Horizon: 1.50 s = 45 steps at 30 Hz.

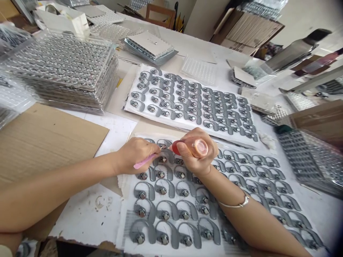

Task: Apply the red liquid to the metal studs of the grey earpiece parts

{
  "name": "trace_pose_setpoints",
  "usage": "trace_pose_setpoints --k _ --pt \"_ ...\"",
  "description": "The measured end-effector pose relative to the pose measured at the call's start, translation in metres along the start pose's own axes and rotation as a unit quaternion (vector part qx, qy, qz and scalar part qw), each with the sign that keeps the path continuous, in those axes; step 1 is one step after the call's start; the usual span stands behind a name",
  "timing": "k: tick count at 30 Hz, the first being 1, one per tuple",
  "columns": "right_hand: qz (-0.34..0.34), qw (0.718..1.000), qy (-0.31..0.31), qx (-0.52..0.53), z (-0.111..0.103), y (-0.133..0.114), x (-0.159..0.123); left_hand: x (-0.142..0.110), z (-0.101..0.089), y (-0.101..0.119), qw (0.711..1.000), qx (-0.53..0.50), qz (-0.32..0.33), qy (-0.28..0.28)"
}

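My left hand (135, 154) is closed in a pinch on a pink stick-like tool (144, 161), whose tip reaches a small grey hook-shaped part (163, 146) at the top of the near sheet. My right hand (197, 155) is wrapped round a small orange-red squeeze bottle (191, 148), its red nozzle pointing left at the same part. Both hands hover over a white sheet (125, 221) covered with rows of grey hook-shaped parts with metal studs. A thin bracelet (238, 204) circles my right wrist.
A second white sheet (193, 103) of the same grey parts lies farther back. Stacked clear plastic trays (64, 67) stand at the left, a brown cardboard sheet (45, 139) at the near left. More trays, cardboard boxes (249, 28) and a dark metal bottle (292, 53) crowd the back and right.
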State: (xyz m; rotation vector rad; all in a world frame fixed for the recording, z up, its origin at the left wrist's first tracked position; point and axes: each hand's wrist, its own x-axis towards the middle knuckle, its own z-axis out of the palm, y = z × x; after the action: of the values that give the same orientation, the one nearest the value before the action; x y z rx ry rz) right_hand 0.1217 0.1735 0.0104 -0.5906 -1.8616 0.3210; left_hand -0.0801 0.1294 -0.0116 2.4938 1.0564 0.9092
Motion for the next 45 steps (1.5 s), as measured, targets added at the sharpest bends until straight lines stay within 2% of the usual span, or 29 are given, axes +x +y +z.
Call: trace_pose_setpoints --k 6,13,20,30,45 --pt "0.001 1.0 0.009 0.004 0.001 0.003 -0.002 0.002 -0.005 0.0 0.997 -0.057 -0.039 -0.029" --pt "-0.014 1.0 0.009 0.006 0.001 0.004 -0.001 0.003 -0.007 -0.003 0.993 -0.094 -0.072 -0.025" --pt "-0.017 1.0 0.002 0.0 0.002 0.001 0.0 0.005 -0.009 -0.007 0.974 -0.179 -0.134 -0.036" --pt "-0.012 1.0 -0.001 -0.006 0.003 0.0 -0.003 0.008 -0.011 -0.013 0.95 -0.256 -0.177 -0.029" --pt "-0.013 1.0 0.002 0.004 0.005 0.002 -0.007 0.009 -0.01 -0.014 0.942 -0.278 -0.185 -0.023"
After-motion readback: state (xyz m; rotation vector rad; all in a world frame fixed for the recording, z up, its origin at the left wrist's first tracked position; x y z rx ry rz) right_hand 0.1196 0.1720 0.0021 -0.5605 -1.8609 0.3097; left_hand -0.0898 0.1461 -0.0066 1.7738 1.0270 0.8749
